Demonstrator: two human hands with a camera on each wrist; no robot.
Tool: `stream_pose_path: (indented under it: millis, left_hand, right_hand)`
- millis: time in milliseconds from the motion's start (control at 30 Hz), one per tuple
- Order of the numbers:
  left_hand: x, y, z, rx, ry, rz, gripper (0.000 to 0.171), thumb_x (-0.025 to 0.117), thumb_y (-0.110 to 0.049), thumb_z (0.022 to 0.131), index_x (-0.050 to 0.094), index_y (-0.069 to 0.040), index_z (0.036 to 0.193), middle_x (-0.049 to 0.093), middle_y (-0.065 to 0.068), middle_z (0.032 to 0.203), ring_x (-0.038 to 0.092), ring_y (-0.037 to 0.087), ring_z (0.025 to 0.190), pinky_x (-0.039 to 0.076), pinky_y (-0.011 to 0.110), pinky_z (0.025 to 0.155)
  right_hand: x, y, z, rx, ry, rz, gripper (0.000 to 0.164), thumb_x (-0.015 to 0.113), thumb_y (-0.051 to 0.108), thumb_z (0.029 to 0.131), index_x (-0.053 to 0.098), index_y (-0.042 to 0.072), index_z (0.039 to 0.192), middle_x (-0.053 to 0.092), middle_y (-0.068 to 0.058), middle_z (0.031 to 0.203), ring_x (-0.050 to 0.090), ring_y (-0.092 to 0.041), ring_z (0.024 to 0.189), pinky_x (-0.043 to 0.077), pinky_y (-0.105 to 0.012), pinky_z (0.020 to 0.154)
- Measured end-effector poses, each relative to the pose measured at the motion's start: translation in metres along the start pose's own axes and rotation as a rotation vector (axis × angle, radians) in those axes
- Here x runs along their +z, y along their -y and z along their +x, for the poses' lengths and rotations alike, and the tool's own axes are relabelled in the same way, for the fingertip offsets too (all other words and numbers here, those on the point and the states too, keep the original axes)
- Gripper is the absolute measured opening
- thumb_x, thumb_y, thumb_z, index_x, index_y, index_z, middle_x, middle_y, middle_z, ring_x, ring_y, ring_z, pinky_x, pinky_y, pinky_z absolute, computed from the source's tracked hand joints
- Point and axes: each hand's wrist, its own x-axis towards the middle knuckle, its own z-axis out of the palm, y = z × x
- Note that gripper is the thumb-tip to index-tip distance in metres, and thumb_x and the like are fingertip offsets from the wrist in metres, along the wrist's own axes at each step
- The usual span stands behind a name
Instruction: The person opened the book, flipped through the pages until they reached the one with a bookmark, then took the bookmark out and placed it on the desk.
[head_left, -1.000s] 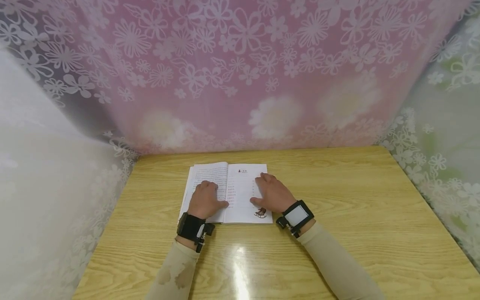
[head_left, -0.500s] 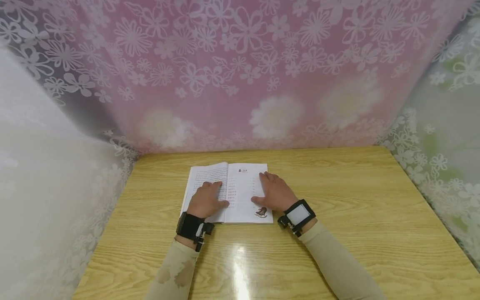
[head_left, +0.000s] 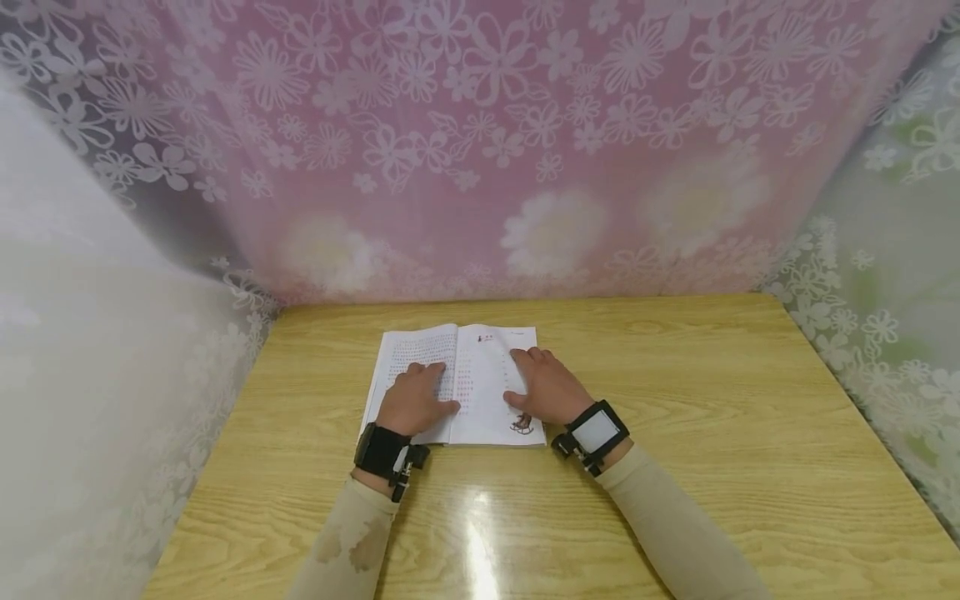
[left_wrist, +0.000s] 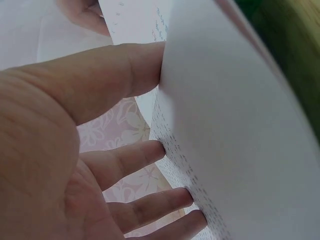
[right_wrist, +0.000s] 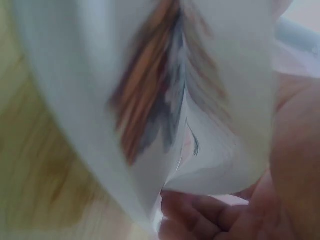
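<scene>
An open book (head_left: pixel 491 383) lies on the table, with dense printed text on its left page and a small picture near the bottom of the right page. My left hand (head_left: pixel 412 400) rests on the left page, its thumb close to the fold. The left wrist view shows that hand's straight fingers (left_wrist: pixel 135 160) touching the printed page (left_wrist: pixel 235 115). My right hand (head_left: pixel 551 387) is at the right edge of the book. In the right wrist view, a page (right_wrist: pixel 235 160) bows up between its fingers and thumb; the page hides part of the grip.
The wooden table (head_left: pixel 712 392) extends around the book, with a light reflection near its front. A pink flowered curtain (head_left: pixel 465 208) hangs behind, and pale flowered sheets (head_left: pixel 112 375) enclose both sides. Each wrist wears a black strap with a device (head_left: pixel 596 429).
The right page's edge has lifted and bent leftward under my right hand, showing another page at the upper right corner. My left hand stays almost where it was.
</scene>
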Motion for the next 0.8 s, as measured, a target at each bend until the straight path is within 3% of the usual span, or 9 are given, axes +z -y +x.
stream_pose_path:
  millis: [133,233,333,400,567,667,800]
  left_hand:
    - [0.003,0.001,-0.001,-0.005,0.0,-0.002,0.074,0.075,-0.046,0.078,0.052,-0.011,0.14,0.054,0.017,0.122,0.056,0.035,0.102,0.049,0.046,0.076]
    - [0.005,0.001,-0.002,-0.008,-0.001,-0.004,0.074,0.074,-0.046,0.079,0.051,-0.012,0.14,0.053,0.017,0.123,0.055,0.036,0.104,0.049,0.047,0.076]
    - [0.005,0.001,-0.003,-0.006,-0.004,-0.008,0.074,0.074,-0.045,0.079,0.051,-0.011,0.14,0.053,0.017,0.122,0.055,0.035,0.103,0.049,0.046,0.075]
    - [0.004,0.001,-0.003,-0.004,-0.007,-0.006,0.073,0.074,-0.045,0.079,0.052,-0.011,0.139,0.054,0.017,0.121,0.055,0.035,0.102,0.049,0.046,0.075]
    - [0.001,-0.002,-0.003,0.012,-0.016,-0.01,0.068,0.066,-0.05,0.085,0.053,-0.009,0.138,0.054,0.019,0.121,0.054,0.038,0.104,0.049,0.048,0.075]
    - [-0.003,-0.004,-0.004,0.023,-0.015,-0.042,0.071,0.056,-0.057,0.09,0.05,-0.007,0.14,0.05,0.021,0.127,0.05,0.041,0.112,0.047,0.051,0.08]
    - [-0.008,-0.007,-0.003,0.079,-0.059,-0.111,0.083,0.048,-0.064,0.091,0.035,-0.007,0.149,0.039,0.022,0.141,0.038,0.042,0.127,0.04,0.055,0.092]
  right_hand:
    - [-0.002,0.006,-0.003,0.062,0.095,0.104,0.079,0.063,0.047,0.088,0.034,0.008,0.15,0.057,-0.008,0.12,0.054,-0.016,0.096,0.046,-0.033,0.083]
    - [-0.004,0.009,-0.005,0.099,0.176,0.155,0.082,0.06,0.05,0.09,0.026,0.012,0.154,0.065,-0.002,0.098,0.057,-0.012,0.084,0.046,-0.029,0.074]
    - [-0.007,0.011,-0.006,0.107,0.204,0.187,0.084,0.056,0.056,0.091,0.021,0.014,0.156,0.057,0.002,0.066,0.056,-0.012,0.063,0.043,-0.027,0.059]
    - [-0.008,0.012,-0.006,0.097,0.211,0.222,0.088,0.052,0.061,0.091,0.017,0.014,0.156,0.054,0.002,0.06,0.054,-0.013,0.055,0.042,-0.027,0.053]
    - [-0.012,0.017,-0.006,0.073,0.207,0.37,0.093,0.043,0.072,0.089,0.014,0.014,0.156,0.06,0.004,0.078,0.057,-0.014,0.056,0.046,-0.029,0.054]
    - [-0.014,0.02,-0.006,0.053,0.203,0.439,0.091,0.04,0.072,0.089,0.013,0.017,0.156,0.062,0.007,0.097,0.062,-0.01,0.073,0.049,-0.029,0.066]
    - [-0.016,0.022,-0.005,0.012,0.209,0.467,0.089,0.037,0.07,0.091,0.006,0.02,0.157,0.058,0.004,0.122,0.06,-0.009,0.101,0.048,-0.03,0.083]
